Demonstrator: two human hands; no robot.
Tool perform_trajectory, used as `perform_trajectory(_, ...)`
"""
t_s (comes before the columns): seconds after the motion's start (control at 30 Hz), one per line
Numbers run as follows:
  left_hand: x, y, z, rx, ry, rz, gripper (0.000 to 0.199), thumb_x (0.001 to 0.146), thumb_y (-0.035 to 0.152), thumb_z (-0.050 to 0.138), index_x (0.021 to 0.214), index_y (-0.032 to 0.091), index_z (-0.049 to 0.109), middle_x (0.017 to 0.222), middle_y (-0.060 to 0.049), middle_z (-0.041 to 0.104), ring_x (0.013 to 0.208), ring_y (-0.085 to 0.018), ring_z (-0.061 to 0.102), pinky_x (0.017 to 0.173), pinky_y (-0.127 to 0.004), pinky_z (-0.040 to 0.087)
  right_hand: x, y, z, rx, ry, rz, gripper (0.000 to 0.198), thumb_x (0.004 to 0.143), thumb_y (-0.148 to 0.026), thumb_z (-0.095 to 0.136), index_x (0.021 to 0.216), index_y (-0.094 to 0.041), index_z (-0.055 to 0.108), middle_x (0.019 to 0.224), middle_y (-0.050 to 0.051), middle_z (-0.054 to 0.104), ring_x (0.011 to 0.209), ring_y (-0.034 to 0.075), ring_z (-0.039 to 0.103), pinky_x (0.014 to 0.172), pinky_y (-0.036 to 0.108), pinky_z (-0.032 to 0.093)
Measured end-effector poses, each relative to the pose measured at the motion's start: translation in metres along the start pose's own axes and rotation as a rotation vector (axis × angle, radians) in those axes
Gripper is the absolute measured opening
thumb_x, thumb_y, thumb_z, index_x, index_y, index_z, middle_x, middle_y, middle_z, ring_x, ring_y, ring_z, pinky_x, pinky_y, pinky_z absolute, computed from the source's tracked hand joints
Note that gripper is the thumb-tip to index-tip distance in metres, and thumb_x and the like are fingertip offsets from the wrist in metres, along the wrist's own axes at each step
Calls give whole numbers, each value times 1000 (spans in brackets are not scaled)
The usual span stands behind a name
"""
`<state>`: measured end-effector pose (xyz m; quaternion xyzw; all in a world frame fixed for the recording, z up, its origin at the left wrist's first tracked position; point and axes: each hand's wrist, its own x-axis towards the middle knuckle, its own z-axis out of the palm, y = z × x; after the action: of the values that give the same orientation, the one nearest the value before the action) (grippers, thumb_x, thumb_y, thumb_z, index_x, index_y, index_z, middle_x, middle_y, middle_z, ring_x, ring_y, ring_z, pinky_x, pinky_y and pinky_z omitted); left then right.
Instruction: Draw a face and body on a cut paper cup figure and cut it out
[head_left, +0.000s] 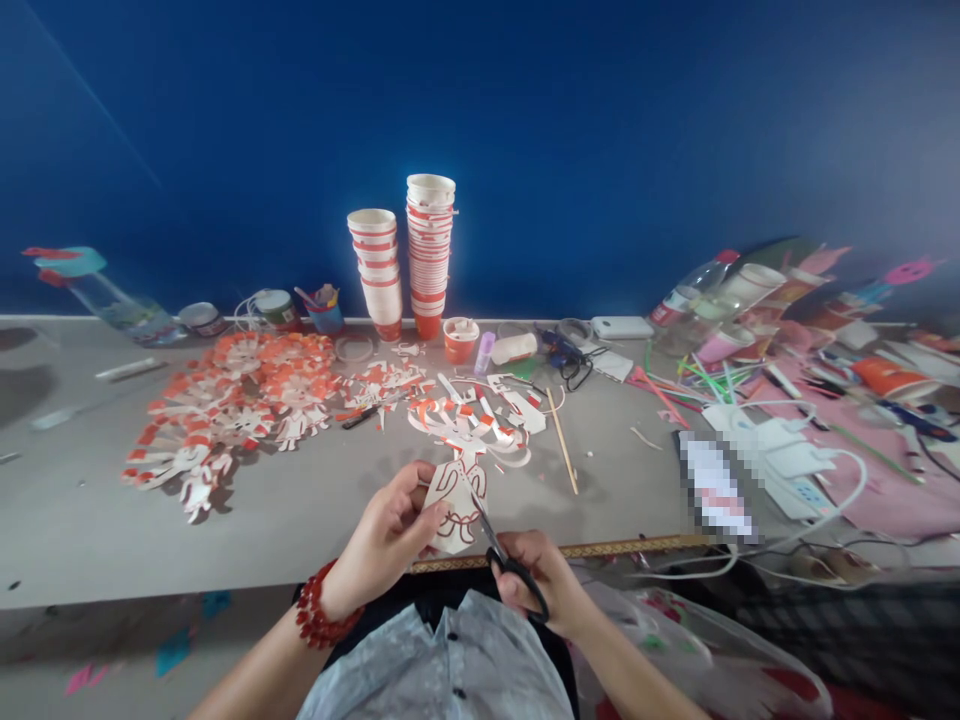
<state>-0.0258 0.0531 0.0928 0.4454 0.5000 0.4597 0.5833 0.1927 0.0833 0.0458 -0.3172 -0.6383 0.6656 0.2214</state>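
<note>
My left hand (401,530) pinches the edge of a white paper cutout (450,500) with a brown-red figure outline drawn on it. Its upper part fans into curled orange-and-white strips (469,428) that rest over the table. In my right hand (536,575) are black-handled scissors (517,575), fingers in the loops, with the blades lying at the drawn lines on the paper. Whether the blades are fully closed is hard to make out. Just beyond the cutout lie white paper scraps (525,400) and small red-and-white offcuts (386,380).
Finished-looking orange-and-white paper figures (247,390) are heaped at left. Two tall paper cup stacks (430,250) stand by the blue wall. A wooden stick (562,440), purple glue stick (486,348), power strip (780,460) and cluttered pink sheet (862,470) lie to the right.
</note>
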Motion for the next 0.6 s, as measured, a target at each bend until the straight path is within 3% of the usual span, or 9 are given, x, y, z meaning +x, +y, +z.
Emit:
perform_trajectory(0.2, -1, -3, 0, -6, 5, 9, 33, 92, 47, 62, 106, 19, 51, 73, 1, 63, 58, -9, 58, 47, -14, 47, 0, 2, 0, -36, 37, -22, 73, 70, -89, 55, 56, -19, 47, 43, -4, 41, 40, 7, 34, 42, 23, 22)
perform_trajectory(0.6, -4, -14, 8, -57, 49, 41, 34, 92, 48, 63, 108, 19, 52, 74, 0, 64, 58, -10, 57, 51, -17, 50, 3, 6, 3, 95, -8, -29, 68, 71, -84, 61, 58, -18, 50, 42, -3, 47, 36, 8, 37, 39, 22, 25)
